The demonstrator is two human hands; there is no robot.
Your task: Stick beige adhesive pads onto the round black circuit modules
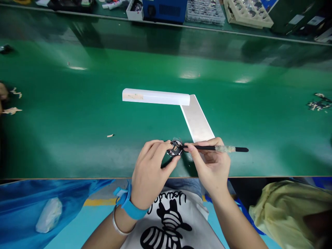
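Near edge of the green, glossy tabletop [77, 148] is running straight across, just below the hands; both forearms are crossing it. Left hand [151, 164], blue band and silver bangle at its wrist, is holding a small round black-rimmed device [175, 148] in a narrow pinch, thumb at the lower rim, fingers at the upper left. Device is sitting close to that edge, between the hands. Right hand [214, 159] is closing thumb and fingers on a slim black rod-shaped tool [204, 147], its tip meeting the device's right side, its tail, with a translucent wrapping, pointing right.

Beyond the right hand, a flat pale strip with white borders [198, 119] is slanting up and away; its far end is meeting a long curved white strip [158, 97] lying crosswise. Green surface is stretching widely left and right of the strips. A small pale scrap [110, 135] is lying left of the left hand; a dark-and-pale cluster of bits [319, 103] is lying at far right. A shelf is bordering the far side, holding a blue vented metal box [164, 12] and a clear compartment tray [204, 12].

Writing: white shirt [166, 221] is showing black script, partly covered; the orange-tinted patch on the curved strip is too small to read.
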